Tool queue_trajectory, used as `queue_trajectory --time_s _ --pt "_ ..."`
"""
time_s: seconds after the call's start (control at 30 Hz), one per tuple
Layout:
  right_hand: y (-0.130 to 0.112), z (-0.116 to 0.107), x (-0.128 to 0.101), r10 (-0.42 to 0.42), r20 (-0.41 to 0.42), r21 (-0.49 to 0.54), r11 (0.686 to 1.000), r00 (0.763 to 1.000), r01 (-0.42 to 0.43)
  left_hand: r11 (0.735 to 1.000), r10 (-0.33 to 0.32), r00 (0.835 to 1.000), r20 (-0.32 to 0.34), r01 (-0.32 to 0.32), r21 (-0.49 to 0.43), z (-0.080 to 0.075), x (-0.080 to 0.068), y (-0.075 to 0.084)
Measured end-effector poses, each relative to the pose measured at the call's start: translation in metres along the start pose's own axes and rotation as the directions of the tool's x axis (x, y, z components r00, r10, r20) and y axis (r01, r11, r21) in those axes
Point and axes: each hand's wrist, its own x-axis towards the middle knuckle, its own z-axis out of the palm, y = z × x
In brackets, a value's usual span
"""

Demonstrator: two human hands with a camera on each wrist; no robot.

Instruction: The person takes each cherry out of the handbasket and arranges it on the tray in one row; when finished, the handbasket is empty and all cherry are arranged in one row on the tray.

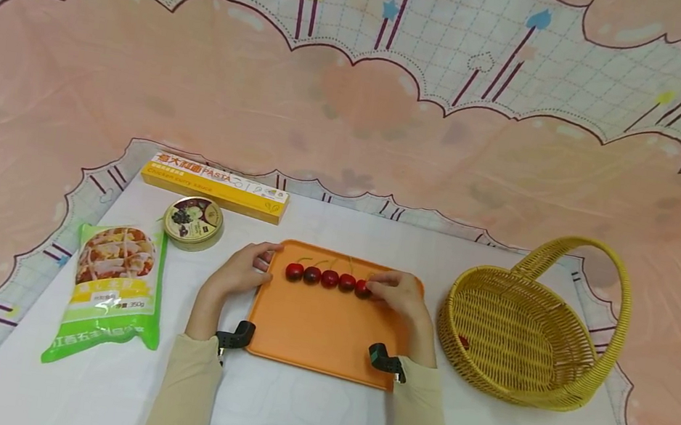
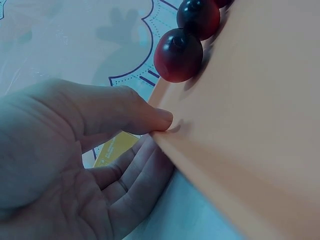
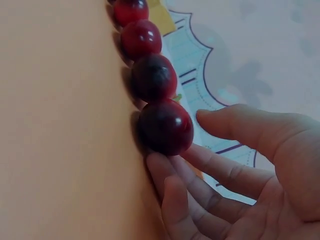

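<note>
Several dark red cherries stand in a touching row near the far edge of an orange tray. My left hand grips the tray's left rim. In the left wrist view its thumb lies over the rim, with the other fingers outside and below. My right hand is at the rightmost cherry. In the right wrist view its fingertips touch or nearly touch that cherry's near side, while the thumb stands just apart from it.
On the right stands a yellow wicker basket with a tall handle and a small red thing inside. To the left are a green food bag, a round tin and a yellow pasta box. A patterned cloth hangs behind.
</note>
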Motion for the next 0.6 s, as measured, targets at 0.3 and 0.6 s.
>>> queue_trajectory --time_s 0.3,0.6 --pt "-0.005 -0.017 -0.005 0.002 -0.055 -0.122 0.992 0.998 -0.009 1.000 0.001 1.000 0.004 -0.001 0.001 0.001 0.001 -0.001" --pt "-0.028 -0.036 -0.021 0.010 -0.052 0.014 1.000 0.999 -0.010 1.000 -0.009 1.000 0.007 0.009 0.002 0.001 0.001 -0.001"
